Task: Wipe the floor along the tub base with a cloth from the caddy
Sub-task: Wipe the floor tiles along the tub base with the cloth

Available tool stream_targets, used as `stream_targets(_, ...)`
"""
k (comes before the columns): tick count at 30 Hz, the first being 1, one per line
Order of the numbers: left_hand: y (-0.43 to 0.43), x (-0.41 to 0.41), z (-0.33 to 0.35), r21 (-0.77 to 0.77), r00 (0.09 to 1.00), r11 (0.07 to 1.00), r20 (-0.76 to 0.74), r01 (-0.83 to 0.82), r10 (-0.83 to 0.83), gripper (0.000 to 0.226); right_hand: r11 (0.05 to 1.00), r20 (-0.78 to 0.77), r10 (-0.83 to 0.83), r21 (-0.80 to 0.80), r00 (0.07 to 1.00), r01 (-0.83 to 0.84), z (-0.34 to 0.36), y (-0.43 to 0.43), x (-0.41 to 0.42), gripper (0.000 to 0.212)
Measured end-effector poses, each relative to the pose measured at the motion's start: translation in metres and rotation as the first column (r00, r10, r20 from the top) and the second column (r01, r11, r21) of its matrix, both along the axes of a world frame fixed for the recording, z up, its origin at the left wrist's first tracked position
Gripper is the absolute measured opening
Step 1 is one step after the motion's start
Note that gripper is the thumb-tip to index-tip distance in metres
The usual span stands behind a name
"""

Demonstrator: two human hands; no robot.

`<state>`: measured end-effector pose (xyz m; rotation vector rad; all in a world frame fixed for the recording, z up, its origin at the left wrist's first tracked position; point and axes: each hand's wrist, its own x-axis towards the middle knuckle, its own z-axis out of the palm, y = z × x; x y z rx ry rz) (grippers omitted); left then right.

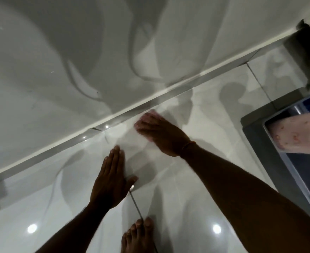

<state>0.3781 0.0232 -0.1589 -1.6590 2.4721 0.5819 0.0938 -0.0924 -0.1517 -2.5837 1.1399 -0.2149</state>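
Under me the glossy white floor tiles [223, 114] carry thin grout lines [136, 205] and 2 round ceiling-light reflections [216, 229]. Soft grey shadows cross them. At the far right I see a dark doorframe [304, 52].

Bare foot [138, 234] at the bottom edge, toes sitting right on a dark grout line [135, 204]. Ceiling lights show up as bright spots [216, 229] on the glossy tiles. Pink dotted fabric [296, 133] pokes in at right.
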Motion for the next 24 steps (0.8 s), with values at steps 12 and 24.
stream_targets(12, -0.007, 0.002, -0.005, -0.022, 1.000, 1.000, 0.016, 0.015, -0.015, 0.101, 0.179, -0.170, -0.964, 0.154, 0.204, 0.972, -0.021, -0.107, -0.273, 0.061)
stream_targets(24, -0.010, 0.000, 0.001, -0.002, 0.998, 0.999, 0.052, 0.037, -0.037, 0.103, 0.627, 0.055, -0.777, 0.154, 0.627, 0.763, -0.005, -0.003, 0.000, 0.074)
